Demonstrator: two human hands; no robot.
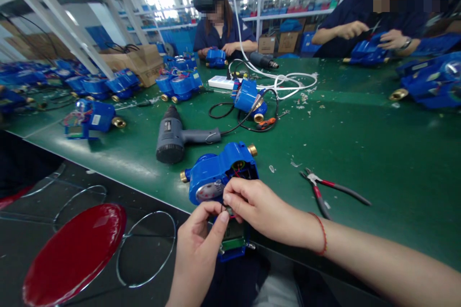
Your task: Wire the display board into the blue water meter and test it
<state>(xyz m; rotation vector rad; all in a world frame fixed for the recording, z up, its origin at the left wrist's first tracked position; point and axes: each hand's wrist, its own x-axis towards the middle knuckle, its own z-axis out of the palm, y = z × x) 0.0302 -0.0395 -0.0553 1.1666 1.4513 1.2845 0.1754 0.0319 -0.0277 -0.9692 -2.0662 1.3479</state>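
The left hand (200,242) and right hand (250,201) pinch what seems a dark wire (223,206) beside the blue meter (211,175) at the counter's (389,153) near edge, where the overhanging cover (233,243) could drop, straining connections.

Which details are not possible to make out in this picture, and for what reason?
- Head view: what lies between the fingertips of the left hand and right hand; fingers mostly cover it.
- Head view: writing on the heat gun; too small.
- Head view: far end of the rightmost blue meter; cut off by the right edge.
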